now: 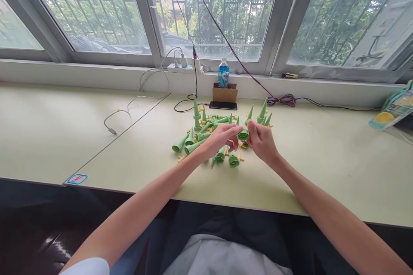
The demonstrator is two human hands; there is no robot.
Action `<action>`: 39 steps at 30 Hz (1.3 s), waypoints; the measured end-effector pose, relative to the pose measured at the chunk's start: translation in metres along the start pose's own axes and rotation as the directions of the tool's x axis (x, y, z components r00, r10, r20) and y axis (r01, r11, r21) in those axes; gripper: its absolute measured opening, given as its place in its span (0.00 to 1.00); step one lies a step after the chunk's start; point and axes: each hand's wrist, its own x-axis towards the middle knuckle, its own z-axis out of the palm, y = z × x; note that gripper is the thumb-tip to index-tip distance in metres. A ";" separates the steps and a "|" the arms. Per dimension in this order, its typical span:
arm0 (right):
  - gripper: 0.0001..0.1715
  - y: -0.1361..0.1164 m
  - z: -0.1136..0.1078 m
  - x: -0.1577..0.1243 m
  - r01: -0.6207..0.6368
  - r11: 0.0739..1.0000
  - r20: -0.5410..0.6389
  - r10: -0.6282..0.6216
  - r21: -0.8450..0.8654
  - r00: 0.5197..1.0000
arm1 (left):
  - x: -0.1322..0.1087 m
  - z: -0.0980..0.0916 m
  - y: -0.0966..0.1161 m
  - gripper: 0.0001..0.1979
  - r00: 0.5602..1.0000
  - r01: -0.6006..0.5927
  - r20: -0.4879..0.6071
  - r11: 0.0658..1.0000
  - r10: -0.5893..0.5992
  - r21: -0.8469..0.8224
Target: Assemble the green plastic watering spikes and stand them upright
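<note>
L hand [222,138] + R hand [263,141] grip green cone [243,134] | pale table [322,159] | barred windows [106,8] behind

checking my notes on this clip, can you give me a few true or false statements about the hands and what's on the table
1. The left hand and right hand hold one green spike between them. True.
2. The pile of spikes lies on the floor. False: it lies on the pale table.
3. A water bottle stands behind a cardboard box at the window. True.
4. The black phone is in the right hand. False: it lies flat on the table in front of the box.
5. Every spike lies on its side. False: some stand point up, such as the upright spike.
</note>
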 end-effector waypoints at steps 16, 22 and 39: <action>0.35 0.002 -0.003 0.002 -0.052 0.998 -0.028 0.051 -0.020 0.998 | 0.000 0.000 -0.007 0.15 0.948 -0.293 0.020 0.842 0.319 0.454; 0.36 0.001 -0.003 0.003 -0.054 0.997 -0.042 0.052 -0.049 0.998 | 0.003 -0.001 -0.017 0.11 0.888 -0.372 0.023 0.686 0.460 0.626; 0.36 0.000 -0.001 0.004 -0.072 0.991 -0.093 0.061 -0.115 0.994 | 0.007 -0.004 -0.026 0.06 0.795 -0.427 0.063 0.483 0.603 0.765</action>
